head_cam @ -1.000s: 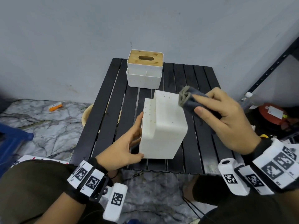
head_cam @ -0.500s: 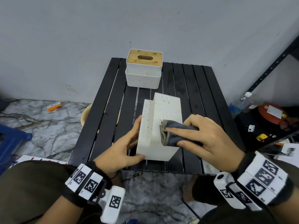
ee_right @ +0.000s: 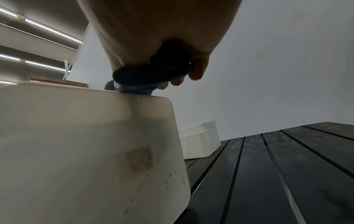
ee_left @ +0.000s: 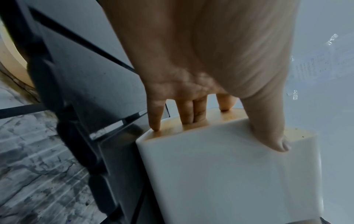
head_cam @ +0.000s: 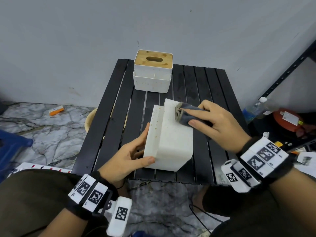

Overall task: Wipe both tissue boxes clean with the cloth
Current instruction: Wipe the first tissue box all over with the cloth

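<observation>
cloth (head_cam: 187, 114) half hidden under right hand (head_cam: 220, 124)

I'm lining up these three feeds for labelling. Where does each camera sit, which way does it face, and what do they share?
Head: worn on the head, looking forward and down at the black slatted table; both forearms, left hand and right hand show.
Left wrist: looks along the left hand, thumb and fingers gripping the near tissue box.
Right wrist: low beside that box, facing the wall; right-hand fingers hold the cloth, with the far tissue box beyond.
Shared: all three see the near tissue box and table.
</observation>
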